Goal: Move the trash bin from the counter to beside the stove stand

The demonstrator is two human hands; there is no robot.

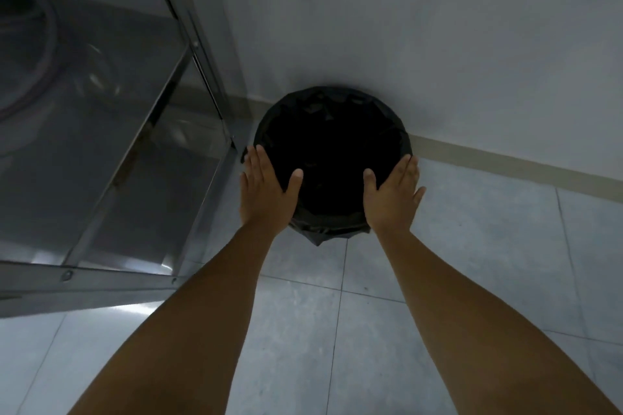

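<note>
Nearest the camera, two bare forearms reach forward and down over the floor [371,330] of pale grey tiles, the left forearm coming in from the lower left and the right from the lower right; beyond them the left hand [261,190] lies flat against the left side of the trash bin [332,158], fingers stretched forward along the rim and the thumb hooked over the near edge into the dark opening; the right hand [394,194] mirrors it on the right side, fingers spread along the rim and the thumb pointing inward over the near edge; each grip is open-palmed, pressed onto the bin from its own side, so the bin sits clasped between the two hands rather than pinched in either one; the bin is round, lined with a black bag [323,233] whose crumpled edge folds over the rim and hangs below the hands at the near side; whether its base touches the floor cannot be told, as the body is hidden under the rim; it stands upright, just beside the near right leg of the stove stand [188,54], a steel frame with a shiny lower shelf filling the left of the view; past the bin the far rim is close against the white wall [438,27], where a pale skirting strip [505,162] runs along the floor to the right.
</note>
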